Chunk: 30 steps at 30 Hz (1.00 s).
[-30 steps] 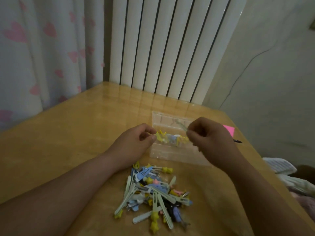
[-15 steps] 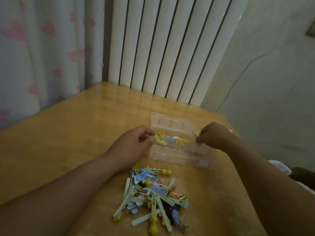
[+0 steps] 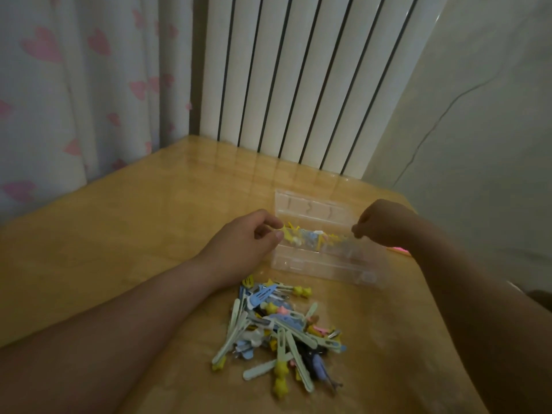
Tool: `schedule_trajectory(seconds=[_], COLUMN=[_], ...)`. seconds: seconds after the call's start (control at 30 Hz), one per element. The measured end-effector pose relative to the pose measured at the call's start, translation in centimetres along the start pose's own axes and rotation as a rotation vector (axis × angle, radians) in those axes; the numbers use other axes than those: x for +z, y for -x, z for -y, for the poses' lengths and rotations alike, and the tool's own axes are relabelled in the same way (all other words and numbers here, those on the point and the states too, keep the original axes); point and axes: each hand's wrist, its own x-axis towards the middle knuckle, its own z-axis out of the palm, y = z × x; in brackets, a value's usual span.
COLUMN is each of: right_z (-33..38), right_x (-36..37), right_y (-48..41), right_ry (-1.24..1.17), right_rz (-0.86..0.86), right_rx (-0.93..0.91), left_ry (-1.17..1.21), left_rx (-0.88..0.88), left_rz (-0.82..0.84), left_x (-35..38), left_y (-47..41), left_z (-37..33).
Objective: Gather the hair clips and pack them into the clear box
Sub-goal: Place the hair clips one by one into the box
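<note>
The clear box [image 3: 322,264] lies open on the wooden table, its lid [image 3: 310,209] tipped back, with several yellow, blue and white hair clips [image 3: 310,239] inside. My left hand [image 3: 245,246] pinches the box's left end between thumb and fingers. Over the right end of the box my right hand [image 3: 382,225] hovers with fingers curled and tips pinched together. No clip shows in it, and what the fingers hold is hidden. A loose pile of several pastel hair clips [image 3: 280,330] lies on the table in front of the box, between my forearms.
The wooden table [image 3: 125,240] stands in a corner, with a white radiator [image 3: 298,85] behind it and a heart-print curtain [image 3: 74,85] at the left. A pink slip [image 3: 398,250] peeks out behind my right wrist near the table's right edge.
My right hand carried a pale clip from above the box's middle to its right end and lowered; the clip no longer sticks out of its fingers. My left hand stayed at the box's left end.
</note>
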Motion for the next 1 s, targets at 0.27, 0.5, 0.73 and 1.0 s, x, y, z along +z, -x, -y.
schedule_trajectory(seconds=[0.27,0.5,0.73,1.0], right_z=[3.9,6.4,5.6,0.6], right_x=[1.2,3.3,2.5,-1.0], right_y=[11.6,13.6,13.6,6.5], right_ry=[-0.513,-0.122,-0.194,-0.557], right_rz=[-0.235,-0.047,-0.076,-0.266], right_rx=[-0.371,-0.561,-0.579,-0.089], left_ry=[-0.015,-0.021,-0.022,-0.017], left_rx=[0.004,0.014,0.003,0.001], left_rz=[0.003,-0.002,-0.014,-0.007], left_x=[0.0,-0.1,0.0,0.1], left_y=[0.1,0.1,0.0,0.1], left_z=[-0.3,-0.3,-0.2,-0.1])
